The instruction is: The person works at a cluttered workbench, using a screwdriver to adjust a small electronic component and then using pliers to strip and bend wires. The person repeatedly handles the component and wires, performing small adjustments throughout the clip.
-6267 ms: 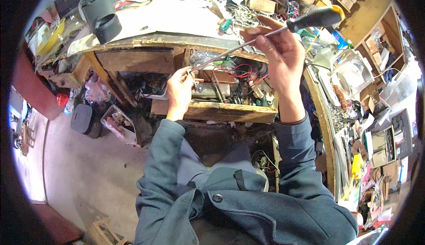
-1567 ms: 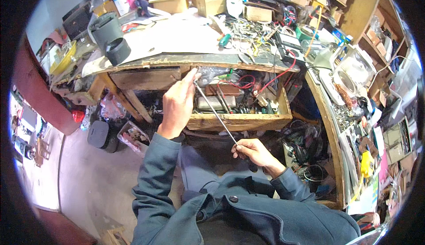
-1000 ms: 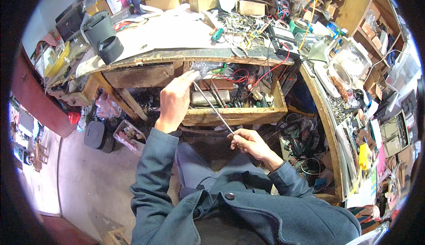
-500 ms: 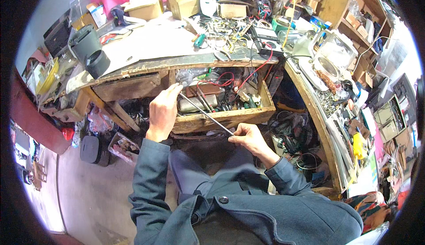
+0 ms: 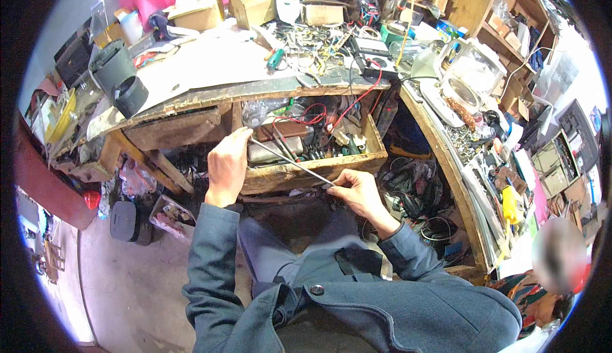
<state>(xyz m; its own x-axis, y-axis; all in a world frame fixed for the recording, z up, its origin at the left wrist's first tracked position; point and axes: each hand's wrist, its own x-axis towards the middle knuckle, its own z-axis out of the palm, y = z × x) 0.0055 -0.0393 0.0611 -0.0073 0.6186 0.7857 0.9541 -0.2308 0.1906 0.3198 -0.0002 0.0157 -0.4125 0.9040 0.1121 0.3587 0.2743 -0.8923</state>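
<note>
Metal rod (image 5: pixel 290 160) slanting in front of the open wooden drawer (image 5: pixel 319 173), below the bench (image 5: pixel 191 103) front edge. Left hand (image 5: pixel 227 167): fingers closed on its left end; right hand (image 5: pixel 357 192): fingers pinching its right end. Drawer crammed, red wire (image 5: pixel 306 121) looped inside. Hands in gap between drawer front and legs (image 5: pixel 274 244). Bench top: white sheet (image 5: pixel 210 59), dark bin (image 5: pixel 113 66) at left end, tool heap (image 5: pixel 319 47) right of sheet. Concrete floor (image 5: pixel 140 283) left.
</note>
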